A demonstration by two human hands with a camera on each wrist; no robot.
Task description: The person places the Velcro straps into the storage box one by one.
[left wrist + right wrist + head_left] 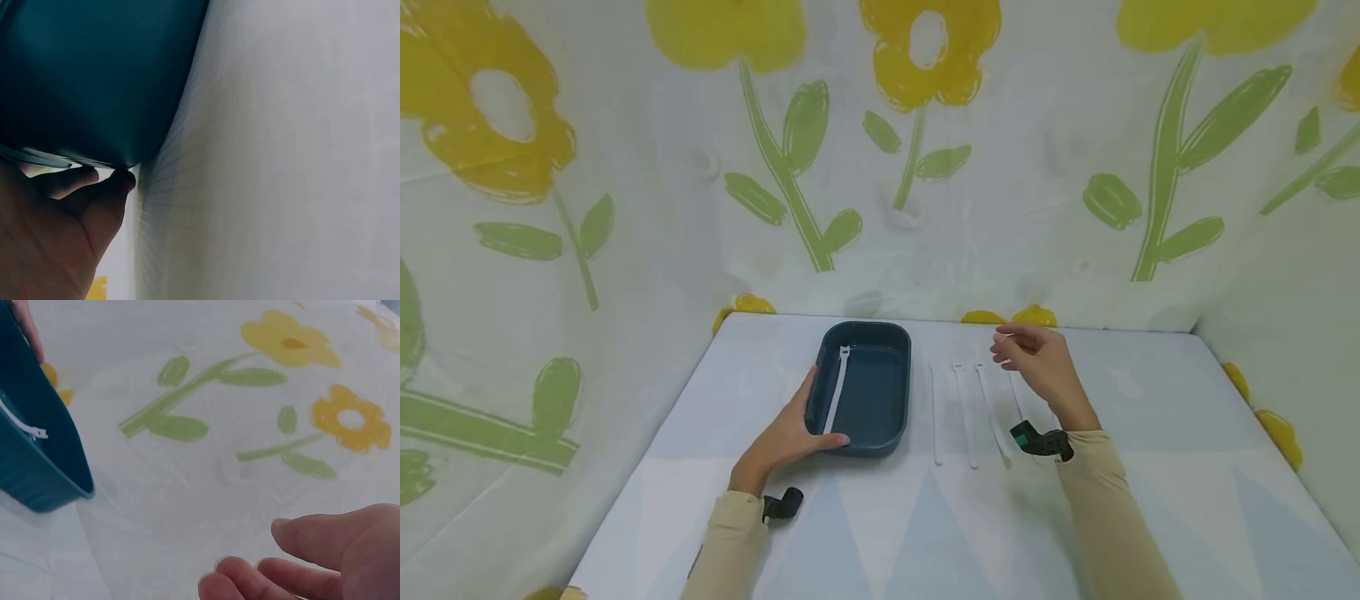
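My left hand (790, 429) grips a dark blue tray (872, 396) at its left side, thumb over the near rim. In the left wrist view its fingers (106, 200) press against the tray's edge. Inside the tray lies one white cable tie (837, 390), leaning along the left wall, head at the far end. Several more white cable ties (966, 417) lie in a row on the table, right of the tray. Above the right end of that row hovers my right hand (1037, 367), holding nothing, fingers loosely bent and thumb apart from them in the right wrist view.
A white table (1187, 467) with pale blue triangles lies under everything. Behind it and at both sides hangs a white curtain (1000, 225) printed with yellow flowers and green leaves, close to the table's far edge (1135, 330).
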